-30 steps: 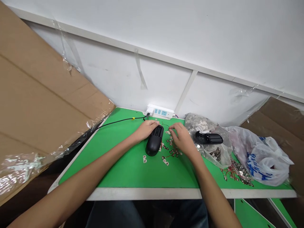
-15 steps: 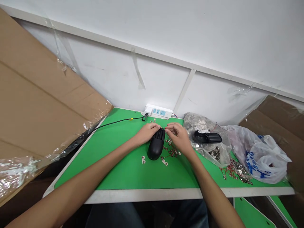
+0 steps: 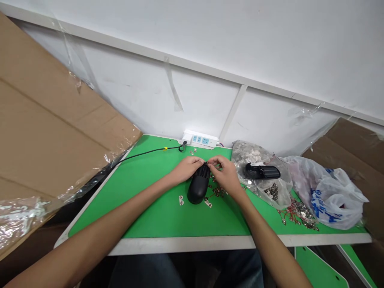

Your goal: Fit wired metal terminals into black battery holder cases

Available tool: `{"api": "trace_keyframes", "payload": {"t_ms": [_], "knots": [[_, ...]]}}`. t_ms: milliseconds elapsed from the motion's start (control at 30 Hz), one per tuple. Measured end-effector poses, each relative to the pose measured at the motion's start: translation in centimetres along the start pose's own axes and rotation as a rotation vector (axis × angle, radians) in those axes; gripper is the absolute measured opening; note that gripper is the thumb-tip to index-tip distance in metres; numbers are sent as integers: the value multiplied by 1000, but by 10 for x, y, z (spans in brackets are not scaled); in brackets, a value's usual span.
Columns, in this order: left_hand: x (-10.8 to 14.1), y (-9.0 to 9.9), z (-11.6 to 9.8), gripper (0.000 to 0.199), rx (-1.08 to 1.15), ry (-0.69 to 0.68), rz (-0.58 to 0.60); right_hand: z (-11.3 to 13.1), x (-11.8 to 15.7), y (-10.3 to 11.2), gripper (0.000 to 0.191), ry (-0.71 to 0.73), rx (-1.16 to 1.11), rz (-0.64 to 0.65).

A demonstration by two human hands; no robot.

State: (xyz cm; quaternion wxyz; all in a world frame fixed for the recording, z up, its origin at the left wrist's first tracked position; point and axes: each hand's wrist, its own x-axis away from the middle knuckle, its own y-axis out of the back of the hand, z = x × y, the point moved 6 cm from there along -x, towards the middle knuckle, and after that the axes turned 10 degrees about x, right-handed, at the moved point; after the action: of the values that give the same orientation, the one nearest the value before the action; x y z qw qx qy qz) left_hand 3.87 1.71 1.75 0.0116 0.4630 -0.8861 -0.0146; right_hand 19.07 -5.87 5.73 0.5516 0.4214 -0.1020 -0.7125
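Observation:
A black rounded plastic housing (image 3: pixel 198 188) lies on the green tabletop, its slotted end pointing away from me. My left hand (image 3: pixel 188 168) is closed at the upper left of that end, thumb and fingers pressed against it. On the other side, my right hand (image 3: pixel 223 170) pinches at the far tip of the housing; whatever small piece is between its fingertips is too small to make out. Small metal battery contacts (image 3: pixel 219 192) with wires lie under and beside my right hand. Flat metal contact plates (image 3: pixel 181 200) rest near the housing.
A white power strip (image 3: pixel 200 139) with a black cable (image 3: pixel 144 153) sits against the wall. At right are a clear bag (image 3: pixel 283 192) with another black housing (image 3: pixel 265 172) on it, a pile of metal contacts (image 3: pixel 303 216) and a white plastic bag (image 3: pixel 339 204). Cardboard (image 3: pixel 60 120) leans at left.
The housing has shifted slightly to the right. My right hand's fingers have come in closer and now meet its far tip. My left hand stays at its side.

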Motion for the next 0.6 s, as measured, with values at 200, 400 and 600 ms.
{"api": "trace_keyframes", "payload": {"t_ms": [200, 400, 600], "knots": [[2, 0, -1, 51, 19, 14, -28, 6, 1, -3, 10, 43, 51, 22], [3, -1, -4, 56, -57, -44, -36, 8, 1, -4, 8, 69, 120, 22], [4, -3, -7, 56, -99, -112, -6, 11, 2, -3, 7, 77, 129, 10]]}}
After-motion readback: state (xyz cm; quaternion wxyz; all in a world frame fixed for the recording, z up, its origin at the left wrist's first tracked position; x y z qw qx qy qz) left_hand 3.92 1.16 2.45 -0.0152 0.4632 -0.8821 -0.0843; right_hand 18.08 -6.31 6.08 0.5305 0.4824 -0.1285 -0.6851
